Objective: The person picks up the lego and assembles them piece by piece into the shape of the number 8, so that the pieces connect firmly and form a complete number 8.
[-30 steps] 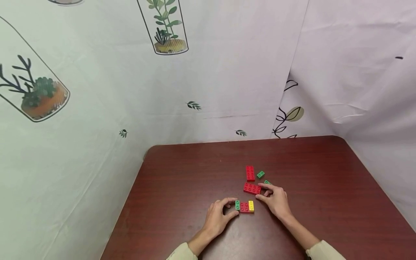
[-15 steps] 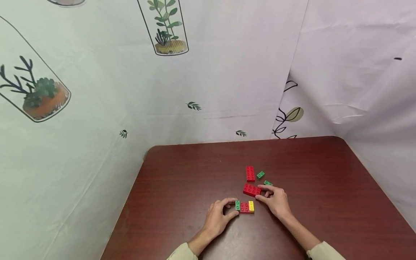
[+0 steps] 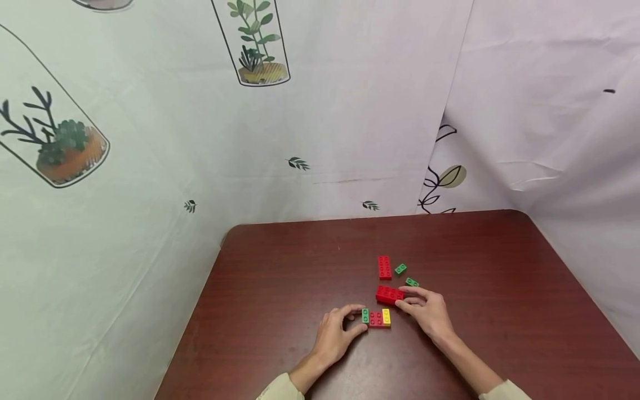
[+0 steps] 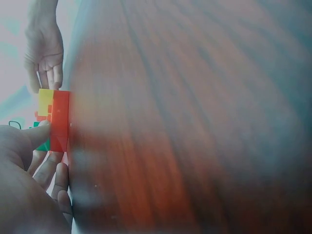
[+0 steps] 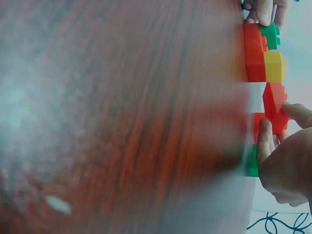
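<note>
My left hand [image 3: 334, 336] pinches the left end of a small assembly, a red toy building brick [image 3: 376, 320] with a green brick [image 3: 365, 316] and a yellow brick [image 3: 386, 317] on top. It sits on the table. Between thumb and fingers, my right hand [image 3: 431, 315] grips a second red brick [image 3: 389, 295] by its right end. In the right wrist view this held red brick [image 5: 275, 105] is tilted and appears raised off the table, apart from the assembly. My left thumb [image 4: 41, 134] partly covers the green brick in the left wrist view.
Beyond the held brick, another red brick [image 3: 384, 268] lies on the brown table [image 3: 280, 266]. Two small green bricks [image 3: 400, 269] lie loose to its right, one [image 3: 412, 282] close to my right fingertips. A white patterned cloth [image 3: 350, 122] hangs behind the table.
My right hand has brought the held red brick slightly nearer and to the right, tilting it up. More of the nearby loose green brick shows. The left hand and assembly stay put.
</note>
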Demonstrator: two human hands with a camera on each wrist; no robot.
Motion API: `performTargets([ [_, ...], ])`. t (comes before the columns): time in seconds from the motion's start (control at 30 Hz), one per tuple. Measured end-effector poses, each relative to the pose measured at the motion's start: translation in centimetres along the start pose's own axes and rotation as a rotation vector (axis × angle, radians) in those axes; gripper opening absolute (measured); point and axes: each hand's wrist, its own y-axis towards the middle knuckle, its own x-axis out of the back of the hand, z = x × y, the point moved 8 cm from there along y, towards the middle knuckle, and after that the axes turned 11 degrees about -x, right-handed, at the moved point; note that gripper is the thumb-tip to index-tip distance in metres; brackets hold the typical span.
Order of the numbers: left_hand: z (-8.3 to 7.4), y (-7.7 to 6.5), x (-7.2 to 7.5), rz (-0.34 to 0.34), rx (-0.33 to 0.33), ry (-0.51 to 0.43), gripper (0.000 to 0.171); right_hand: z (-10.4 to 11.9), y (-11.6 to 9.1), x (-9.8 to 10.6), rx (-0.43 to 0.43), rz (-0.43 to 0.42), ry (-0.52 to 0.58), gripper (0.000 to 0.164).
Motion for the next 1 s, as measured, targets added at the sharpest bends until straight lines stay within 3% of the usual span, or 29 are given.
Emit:
performTargets([
  [0.37,-0.2,0.0,0.0,-0.006,-0.032,0.018,0.034,0.8,-1.0,0.2,0.029,0.025,0.108,0.044],
  [0.67,0.0,0.0,-0.1,0.014,-0.009,0.020,0.034,1.5,-2.0,-0.8,0.076,0.110,0.118,0.040],
  [1.0,-0.2,0.0,0.1,0.000,-0.024,0.038,0.035,1.5,-2.8,-2.1,0.139,0.134,0.117,0.040],
])
